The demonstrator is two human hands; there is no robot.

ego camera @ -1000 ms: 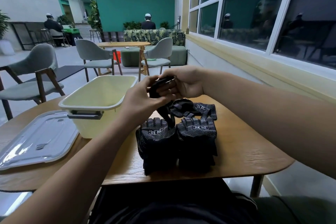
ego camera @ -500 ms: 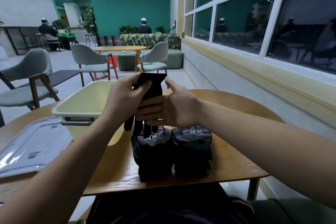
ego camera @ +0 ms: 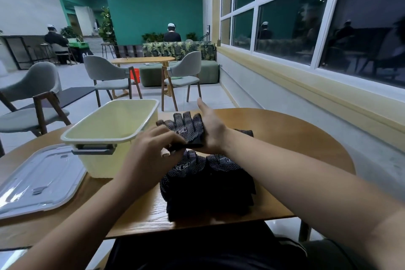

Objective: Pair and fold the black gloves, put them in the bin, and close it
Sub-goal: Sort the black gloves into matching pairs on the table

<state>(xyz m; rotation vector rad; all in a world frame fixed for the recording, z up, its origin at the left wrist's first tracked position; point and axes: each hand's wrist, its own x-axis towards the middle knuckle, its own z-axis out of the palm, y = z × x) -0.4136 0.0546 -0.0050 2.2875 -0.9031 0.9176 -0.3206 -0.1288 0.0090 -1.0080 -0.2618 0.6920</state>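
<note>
A black dotted glove (ego camera: 185, 126) is spread flat, fingers pointing away, just above the table beside the bin. My left hand (ego camera: 151, 152) pinches its cuff at the near end. My right hand (ego camera: 211, 129) lies under and against the glove's right side with the thumb straight up; its fingers are hidden beneath the glove. Folded black glove pairs (ego camera: 208, 184) lie side by side on the table in front of me. Another black glove (ego camera: 245, 132) peeks out behind my right wrist. The pale yellow bin (ego camera: 87, 136) stands open to the left, with nothing showing inside.
The bin's clear lid (ego camera: 39, 180) lies flat on the wooden table (ego camera: 295, 144) left of the bin. Grey chairs (ego camera: 32, 94) and another table stand beyond. A window wall runs along the right. People sit far back.
The glove, held upright between both hands half a second ago, is now lowered and laid out flat. My right hand has slid under it; my left hand has moved down to the cuff.
</note>
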